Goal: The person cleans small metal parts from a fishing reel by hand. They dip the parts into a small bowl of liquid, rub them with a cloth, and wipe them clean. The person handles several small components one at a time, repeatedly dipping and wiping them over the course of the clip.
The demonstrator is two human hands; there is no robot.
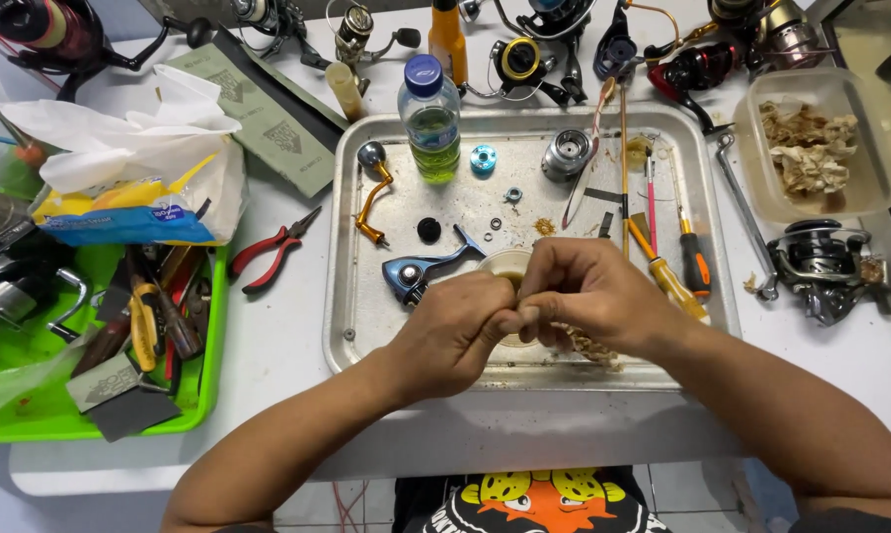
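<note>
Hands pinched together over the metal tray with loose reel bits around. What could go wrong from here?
1. Both hands, left hand and right hand, pinch something too small to make out; if dropped, it may vanish among the debris on the metal tray.
2. The small washers and blue ring lie loose; a bump could scatter them.
3. The plastic bottle stands upright at the tray's far edge; a reach could tip it.

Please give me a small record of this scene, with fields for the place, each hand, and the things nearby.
place: metal tray on a white table
left hand: fingertips pinched against the right hand; the part held is hidden
right hand: pinched shut, same small part
near hands: blue reel part, screwdrivers
behind: water bottle
left side: green tool tray, red pliers
</note>
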